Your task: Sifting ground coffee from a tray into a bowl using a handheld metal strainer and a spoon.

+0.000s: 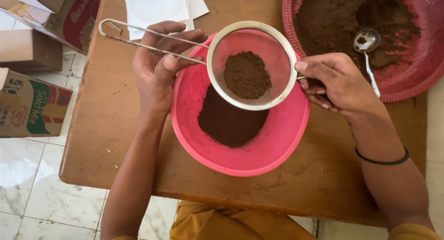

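sieve [252,64] handle points left, gripped by left hand [159,66].

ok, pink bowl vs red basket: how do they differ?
The pink bowl has smooth solid walls; the red basket has a perforated rim. The bowl is fully in view at the table's middle; the basket is cut off at the top right corner. A sieve, held by the left hand and right hand, sits over the bowl; a spoon lies in the basket. Both hold brown powder.
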